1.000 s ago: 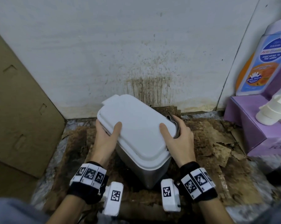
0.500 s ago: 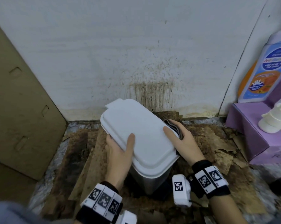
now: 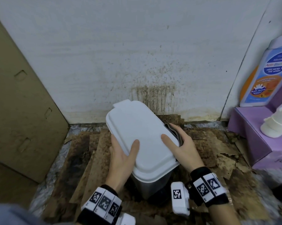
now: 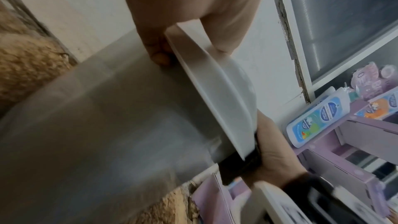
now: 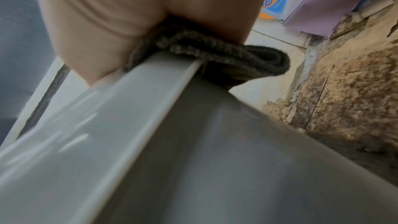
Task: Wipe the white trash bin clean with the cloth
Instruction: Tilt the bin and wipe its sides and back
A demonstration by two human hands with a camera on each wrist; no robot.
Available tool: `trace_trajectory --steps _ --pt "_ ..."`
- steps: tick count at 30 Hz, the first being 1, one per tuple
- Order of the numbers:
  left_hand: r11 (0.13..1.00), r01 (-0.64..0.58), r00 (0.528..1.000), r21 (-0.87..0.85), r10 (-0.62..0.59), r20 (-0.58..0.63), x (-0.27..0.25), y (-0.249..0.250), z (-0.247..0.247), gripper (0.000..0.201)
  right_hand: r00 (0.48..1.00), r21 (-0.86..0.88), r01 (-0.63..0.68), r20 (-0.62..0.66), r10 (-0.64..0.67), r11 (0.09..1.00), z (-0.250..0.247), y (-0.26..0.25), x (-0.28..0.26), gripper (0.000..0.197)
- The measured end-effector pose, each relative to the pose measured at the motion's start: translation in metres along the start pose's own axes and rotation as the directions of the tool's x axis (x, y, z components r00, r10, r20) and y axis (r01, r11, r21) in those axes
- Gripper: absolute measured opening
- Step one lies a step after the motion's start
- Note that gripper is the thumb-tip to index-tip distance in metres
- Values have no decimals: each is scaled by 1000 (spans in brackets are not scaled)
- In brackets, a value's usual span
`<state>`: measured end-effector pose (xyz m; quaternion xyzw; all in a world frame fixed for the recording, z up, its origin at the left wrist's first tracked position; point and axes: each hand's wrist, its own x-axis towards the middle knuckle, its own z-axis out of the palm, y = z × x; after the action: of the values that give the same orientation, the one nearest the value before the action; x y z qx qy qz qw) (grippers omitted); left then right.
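The white trash bin (image 3: 141, 132) stands tilted on the stained floor, its lid shut and its grey body (image 4: 103, 125) below. My left hand (image 3: 120, 155) grips the lid's left edge, thumb on top and fingers (image 4: 157, 52) curled under the rim. My right hand (image 3: 185, 148) holds the folded grey cloth (image 3: 173, 131) against the bin's right side, thumb lying on the lid. The right wrist view shows the cloth (image 5: 226, 52) bunched between my palm (image 5: 129, 14) and the lid's rim (image 5: 163, 77). Most of the cloth is hidden behind the bin.
A brown cardboard panel (image 3: 23, 111) leans at the left. The white wall (image 3: 153, 54) behind the bin is spattered brown. At the right stand a purple box (image 3: 250, 137), a blue-labelled bottle (image 3: 270, 70) and a white pump top (image 3: 276, 125). Peeling brown board (image 3: 218, 151) covers the floor.
My left hand has slid along the lid's left edge toward its near end, thumb further onto the top. The right hand stays with the cloth at the right side.
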<state>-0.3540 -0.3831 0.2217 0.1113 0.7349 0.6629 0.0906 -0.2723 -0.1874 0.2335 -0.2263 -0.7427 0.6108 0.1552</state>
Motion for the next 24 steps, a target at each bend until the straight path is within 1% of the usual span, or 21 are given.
trace_trajectory --steps 1,3,5,7,9,14,19,24 --pt "1000 -7 999 -8 7 35 4 2 -3 91 998 -4 6 -62 -6 1000 4 1 -5 61" --pt "998 -11 992 -57 18 123 12 11 -9 76 985 -8 -14 -174 12 1000 15 2 -15 65" --pt "995 12 978 -103 10 210 19 18 -15 65 967 -12 -38 -251 34 999 27 0 -25 68" --pt "994 33 967 -108 -5 256 25 22 -21 59 950 -41 -47 -311 31 998 38 -5 -35 66" --pt "994 63 955 -94 -33 295 28 23 -24 59 936 -69 -71 -350 42 995 45 -8 -42 66" --pt "996 63 932 -61 -37 360 33 20 -28 60 929 -74 -102 -363 68 992 53 -8 -47 66" --pt "998 54 913 -28 -38 406 40 22 -36 60 936 -64 -80 -347 53 995 61 -10 -49 58" --pt "999 40 908 -19 -29 418 40 23 -40 55 941 -37 -48 -336 33 998 64 -7 -48 54"
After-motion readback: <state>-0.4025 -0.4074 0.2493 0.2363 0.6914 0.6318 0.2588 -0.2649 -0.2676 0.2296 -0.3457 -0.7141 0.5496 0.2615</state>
